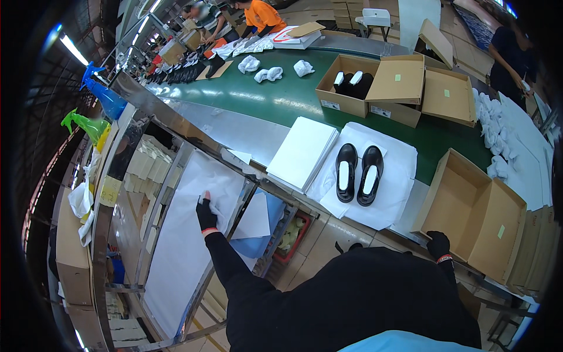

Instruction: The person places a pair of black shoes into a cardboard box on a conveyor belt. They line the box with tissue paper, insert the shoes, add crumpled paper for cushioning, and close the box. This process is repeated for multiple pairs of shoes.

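My left hand point(206, 214), in a dark fingertip-less glove, is closed on the top sheet of white tissue paper point(176, 252), which wrinkles beside the fingers. The sheet lies on a metal rack at my left. My right hand point(438, 245), gloved too, grips the near rim of an open cardboard shoebox point(454, 193); its fingers are partly hidden. The box is hollow, with its lid folded back. Between my hands and farther off, a pair of black shoes point(358, 175) with white inserts sits on spread white paper point(396, 205).
A stack of white sheets point(302, 152) lies left of the shoes. Beyond it a green conveyor point(264, 100) carries paper wads and an open shoebox point(343, 97) with dark shoes. Spray bottles point(105, 97) stand on the rack's edge. Other people point(264, 17) work across and at right.
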The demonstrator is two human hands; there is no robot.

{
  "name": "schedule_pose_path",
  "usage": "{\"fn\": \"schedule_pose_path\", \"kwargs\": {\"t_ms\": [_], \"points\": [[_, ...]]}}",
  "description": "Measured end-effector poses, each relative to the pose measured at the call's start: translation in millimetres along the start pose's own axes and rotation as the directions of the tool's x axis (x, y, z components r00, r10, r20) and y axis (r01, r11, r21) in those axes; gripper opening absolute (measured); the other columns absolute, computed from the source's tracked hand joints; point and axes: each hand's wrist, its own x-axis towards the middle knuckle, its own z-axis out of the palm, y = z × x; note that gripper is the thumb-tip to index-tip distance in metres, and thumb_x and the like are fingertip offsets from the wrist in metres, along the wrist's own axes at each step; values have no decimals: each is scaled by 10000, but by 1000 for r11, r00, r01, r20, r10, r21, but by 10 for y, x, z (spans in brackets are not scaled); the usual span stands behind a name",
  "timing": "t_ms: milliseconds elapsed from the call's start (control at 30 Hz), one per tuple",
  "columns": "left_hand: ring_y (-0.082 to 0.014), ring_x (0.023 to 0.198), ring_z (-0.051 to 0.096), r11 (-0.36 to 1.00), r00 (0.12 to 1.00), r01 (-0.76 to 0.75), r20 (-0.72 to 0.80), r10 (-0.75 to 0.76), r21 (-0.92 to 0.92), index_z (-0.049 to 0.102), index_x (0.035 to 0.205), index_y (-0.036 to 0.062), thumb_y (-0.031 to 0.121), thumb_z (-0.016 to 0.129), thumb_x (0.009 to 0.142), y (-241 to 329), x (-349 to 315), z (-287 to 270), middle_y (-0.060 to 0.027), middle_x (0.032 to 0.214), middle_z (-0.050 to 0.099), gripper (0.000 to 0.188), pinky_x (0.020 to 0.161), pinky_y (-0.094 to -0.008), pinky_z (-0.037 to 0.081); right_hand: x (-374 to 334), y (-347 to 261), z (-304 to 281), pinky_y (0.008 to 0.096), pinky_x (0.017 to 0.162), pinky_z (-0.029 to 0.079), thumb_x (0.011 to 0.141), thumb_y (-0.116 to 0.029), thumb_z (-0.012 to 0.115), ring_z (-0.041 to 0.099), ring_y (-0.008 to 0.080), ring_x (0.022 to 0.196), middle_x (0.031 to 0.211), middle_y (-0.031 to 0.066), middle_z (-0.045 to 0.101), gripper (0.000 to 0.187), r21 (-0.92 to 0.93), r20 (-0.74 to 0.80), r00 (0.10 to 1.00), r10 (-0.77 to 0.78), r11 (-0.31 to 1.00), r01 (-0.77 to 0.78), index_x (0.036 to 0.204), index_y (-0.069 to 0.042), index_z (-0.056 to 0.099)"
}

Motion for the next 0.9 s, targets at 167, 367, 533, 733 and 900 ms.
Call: {"fn": "schedule_pose_path", "kwargs": {"t_ms": [167, 367, 533, 733, 900], "points": [[-253, 802, 636, 920, 994, -83, 39, 106, -384, 592, 1108, 15, 414, 511, 929, 184, 30, 31, -134, 917, 651, 445, 733, -338, 517, 20, -5, 22, 421, 845, 491, 655, -78, 582, 625, 303, 933, 964, 115, 682, 361, -5, 27, 999, 28, 1000, -28, 992, -113, 705], [-275, 817, 607, 947, 997, 60, 64, -42, -316, 489, 1288, 6, 405, 488, 929, -55, 203, -270, -108, 906, 626, 537, 723, -380, 501, 43, -69, -13, 412, 877, 482, 655, -93, 594, 618, 302, 971, 1001, 117, 680, 373, 13, 52, 998, 36, 999, -37, 1010, -108, 703], [-237, 994, 608, 491, 964, 242, 150, -221, -837, 488, 1287, -44, 174, 494, 965, 176, 39, -131, -135, 1094, 632, 389, 871, -318, 484, 40, -165, -147, 408, 898, 476, 665, -193, 684, 612, 300, 1008, 1048, 118, 673, 377, 1, 94, 993, 66, 998, -66, 1032, -108, 697], [-211, 955, 601, 640, 943, 319, 300, -143, -699, 601, 1086, -8, 282, 411, 991, 261, 15, -23, -132, 1032, 634, 359, 865, -341, 490, 53, -141, -183, 413, 875, 478, 668, -307, 750, 611, 311, 999, 1055, 138, 661, 513, 5, 133, 989, 59, 998, -60, 1111, -66, 656], [-202, 938, 595, 755, 870, 211, 472, 144, -620, 609, 1036, -22, 355, 414, 980, 751, -125, 35, -126, 1011, 631, 427, 873, -323, 466, 96, -592, -608, 328, 780, 488, 707, -295, 793, 634, 223, 909, 960, 115, 656, 557, 423, -147, 987, 69, 906, 0, 1141, -5, 599]]}}
